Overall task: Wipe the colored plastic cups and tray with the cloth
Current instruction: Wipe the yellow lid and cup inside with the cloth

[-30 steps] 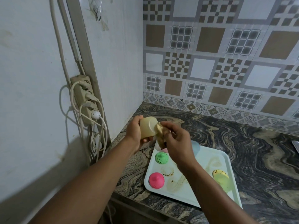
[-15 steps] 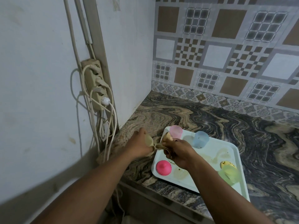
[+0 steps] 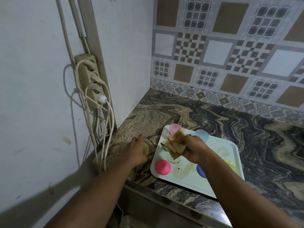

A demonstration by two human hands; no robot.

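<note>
A pale stained tray (image 3: 184,180) lies on the marble counter. On it stand upside-down cups: hot pink (image 3: 162,167), light pink (image 3: 174,128), light blue (image 3: 202,134), dark blue (image 3: 201,171), yellow-green (image 3: 231,164), and a green one (image 3: 165,148) mostly hidden. My right hand (image 3: 193,149) is bunched around a dirty beige cloth (image 3: 175,142) over the tray's left part. My left hand (image 3: 137,151) rests on the counter left of the tray, fingers around a pale yellow cup (image 3: 146,147) that touches the counter.
A power strip (image 3: 89,79) with several plugs and hanging white cables (image 3: 105,129) is fixed to the left wall beside the counter. The counter's front edge (image 3: 164,193) runs just below the tray. Patterned tiles cover the back wall.
My left hand has lowered the yellow cup from chest height down onto the counter left of the tray. My right hand with the cloth has parted from the cup and moved over the tray.
</note>
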